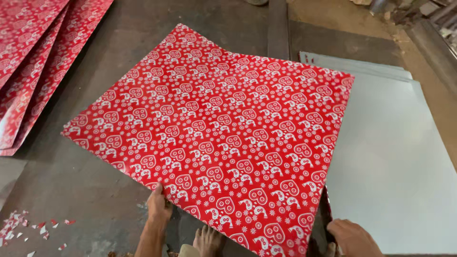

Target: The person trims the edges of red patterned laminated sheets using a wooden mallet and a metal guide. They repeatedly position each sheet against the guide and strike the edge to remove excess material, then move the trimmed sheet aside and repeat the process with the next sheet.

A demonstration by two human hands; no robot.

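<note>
Head view: two hands [159, 205] [353, 237], one red patterned sheet [219, 138]

Both hands, left hand [158, 205] and right hand [353, 236], are bare, no gloves, no sleeves, plus a bare foot [207, 239] just beside the left.

A stack of red patterned sheets [33, 57] lies fanned out at the upper left on the dark grey floor [85, 181]. To the right, a pile of plain pale grey sheets [400, 162] lies flat, its edges slightly staggered at the top. Small red and white paper scraps [24, 228] are scattered at the lower left. A dark metal strip [278, 28] runs away at the top centre, with sandy ground [333, 14] beside it.
</note>
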